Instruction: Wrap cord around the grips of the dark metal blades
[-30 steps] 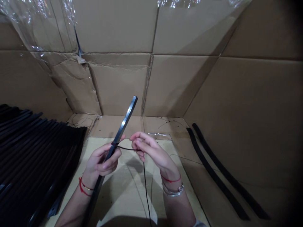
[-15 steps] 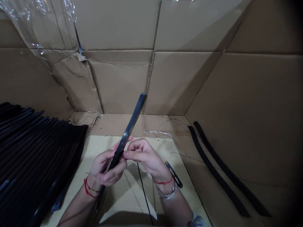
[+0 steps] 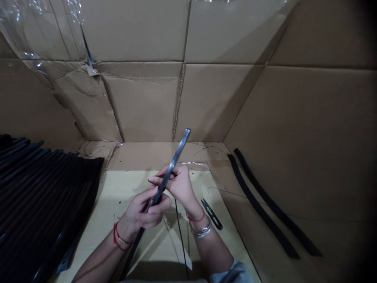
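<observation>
My left hand (image 3: 145,208) is closed around a long, narrow, glossy black strip (image 3: 176,157), which slants up and to the right over the board. The strip's lower end runs down past my left wrist. Crossing behind the strip, my right hand (image 3: 182,188) pinches a thin black cord, its fingertips just left of the strip. A length of black cord (image 3: 181,234) hangs below the hands toward the front edge. Where the cord meets the strip is partly hidden by my fingers.
Black thread snips (image 3: 212,214) lie on the pale board (image 3: 114,188) beside my right wrist. At left is a big pile of black strips (image 3: 47,204). Two curved black strips (image 3: 259,206) rest at right against the cardboard wall (image 3: 309,137). Loose threads lie around.
My right hand has moved up and behind the strip, its fingertips now left of it. The strip's tip has shifted right and lower. The whole view has shifted slightly.
</observation>
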Motion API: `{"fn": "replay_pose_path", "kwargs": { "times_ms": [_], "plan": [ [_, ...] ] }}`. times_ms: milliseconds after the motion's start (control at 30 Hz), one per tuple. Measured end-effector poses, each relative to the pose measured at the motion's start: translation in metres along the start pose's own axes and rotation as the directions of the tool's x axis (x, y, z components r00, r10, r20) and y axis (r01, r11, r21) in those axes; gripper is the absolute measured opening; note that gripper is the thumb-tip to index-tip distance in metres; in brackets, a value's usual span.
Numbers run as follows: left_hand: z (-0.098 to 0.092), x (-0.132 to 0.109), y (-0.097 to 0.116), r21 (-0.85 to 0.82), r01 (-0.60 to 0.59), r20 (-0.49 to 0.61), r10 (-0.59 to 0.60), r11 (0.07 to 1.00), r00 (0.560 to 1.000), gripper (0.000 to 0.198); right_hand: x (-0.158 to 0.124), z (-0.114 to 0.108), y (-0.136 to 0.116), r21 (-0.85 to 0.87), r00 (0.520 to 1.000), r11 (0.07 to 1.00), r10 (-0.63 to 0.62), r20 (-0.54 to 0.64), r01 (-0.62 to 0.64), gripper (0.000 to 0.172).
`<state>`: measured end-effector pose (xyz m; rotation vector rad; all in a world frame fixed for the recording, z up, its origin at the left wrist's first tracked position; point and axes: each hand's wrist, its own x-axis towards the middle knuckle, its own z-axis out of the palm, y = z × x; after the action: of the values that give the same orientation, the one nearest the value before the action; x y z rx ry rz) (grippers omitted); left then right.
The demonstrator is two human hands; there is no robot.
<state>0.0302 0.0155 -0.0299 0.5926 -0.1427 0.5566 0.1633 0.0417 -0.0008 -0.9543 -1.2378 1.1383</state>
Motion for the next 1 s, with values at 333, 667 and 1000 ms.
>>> {"fn": "replay_pose_path", "kwargs": {
  "times_ms": [333,667,1000],
  "plan": [
    [0.009,0.002,-0.013,0.333,0.148,-0.296,-0.046,0.931,0.954,0.023,0.016,-0.019,0.014,-0.192,0.999,0.981,-0.029,0.022,0.033,0.038],
    [0.026,0.006,-0.005,0.87,0.402,-0.45,0.127,0.285,0.884,0.026,0.018,-0.086,0.002,-0.073,0.996,0.997,0.02,-0.086,-0.026,0.023],
    [-0.022,0.013,-0.014,0.821,0.474,-0.406,0.257,-0.318,0.877,0.021,-0.031,-0.11,-0.046,-0.288,0.987,0.958,-0.043,-0.153,-0.003,0.014]
  ]
}}
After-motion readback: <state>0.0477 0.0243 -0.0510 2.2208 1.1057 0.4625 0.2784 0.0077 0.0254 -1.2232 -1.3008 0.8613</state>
